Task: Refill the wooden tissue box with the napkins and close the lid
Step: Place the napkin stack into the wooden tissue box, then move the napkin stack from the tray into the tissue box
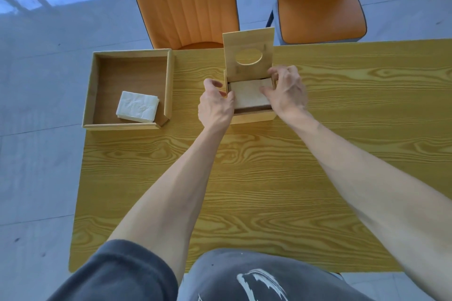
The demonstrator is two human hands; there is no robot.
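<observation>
The wooden tissue box (253,116) stands at the far middle of the table, its lid (248,43) raised upright with an oval hole in it. A stack of napkins (248,94) lies inside the box. My left hand (214,105) rests on the box's left wall, thumb against the stack's left edge. My right hand (286,90) is on the right wall, fingers touching the stack's right edge. A second stack of white napkins (137,106) lies in the wooden tray (89,90) to the left.
The yellow wood-grain table (244,178) runs from my lap to two orange chairs (183,0) behind its far edge. The tray overhangs the table's far left corner. Grey tiled floor lies on the left.
</observation>
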